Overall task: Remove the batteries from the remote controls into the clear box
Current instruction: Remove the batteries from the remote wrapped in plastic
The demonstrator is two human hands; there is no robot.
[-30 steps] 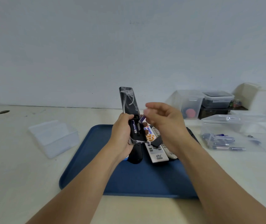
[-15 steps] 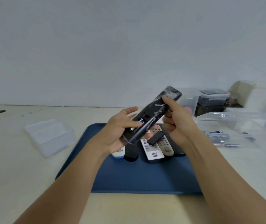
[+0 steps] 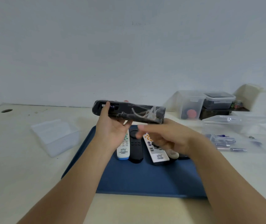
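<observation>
Left hand (image 3: 112,131) raised above the blue tray (image 3: 145,180), palm up, thumb and fingers curled round a black remote control (image 3: 129,113) wrapped in clear film, held roughly level and crosswise. Battery compartment (image 3: 108,107) open at the remote's left end, with a battery (image 3: 112,106) visible inside, partly behind the thumb. Right hand (image 3: 166,138) blurred, just below and to the right of that remote, apart from it, fingers loosely spread toward the left and grasping nothing. On the tray beneath: a white remote with a blue end (image 3: 123,147), a black remote (image 3: 135,147) beside it, a white remote with orange and purple buttons (image 3: 155,150), and more partly hidden under the right hand. Clear box (image 3: 235,133) on the table to the right of the tray, well apart from the held remote, with several loose batteries (image 3: 224,143) lying inside. Another clear box, overturned (image 3: 54,136), on the pale table (image 3: 16,159) left of the tray. Stacked plastic containers (image 3: 206,105) at the back right against the wall.
</observation>
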